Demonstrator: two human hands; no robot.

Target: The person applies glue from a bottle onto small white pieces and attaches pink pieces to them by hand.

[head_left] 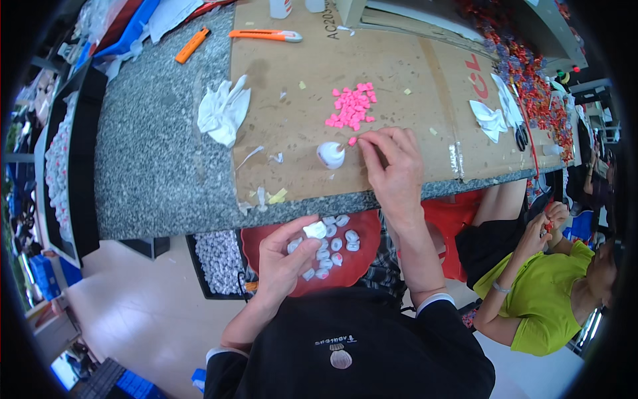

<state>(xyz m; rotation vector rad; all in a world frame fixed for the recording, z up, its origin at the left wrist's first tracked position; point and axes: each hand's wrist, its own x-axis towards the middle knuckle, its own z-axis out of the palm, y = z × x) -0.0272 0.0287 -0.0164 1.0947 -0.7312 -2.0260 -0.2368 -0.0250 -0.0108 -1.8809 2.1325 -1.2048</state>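
My left hand (pixel 282 256) pinches a small white piece (pixel 315 230) between thumb and fingers, over a red basin (pixel 362 256) on my lap. The basin holds several similar white pieces, a few with pink spots. Above the worktop, my right hand (pixel 396 159) is closed in a pinch on a small pink piece (pixel 352 141). That piece is at the brownish tip of a small white bottle (pixel 330 155); whether they touch I cannot tell. Just beyond the bottle lies a loose pile of bright pink pieces (pixel 351 106) on the cardboard sheet (pixel 286 80).
White gloves (pixel 224 110), an orange cutter (pixel 192 45) and an orange utility knife (pixel 266 35) lie on the speckled stone worktop (pixel 159 146) and cardboard. A black crate (pixel 218 263) of white pieces stands below the edge. A person in a yellow-green shirt (pixel 545 299) sits at right.
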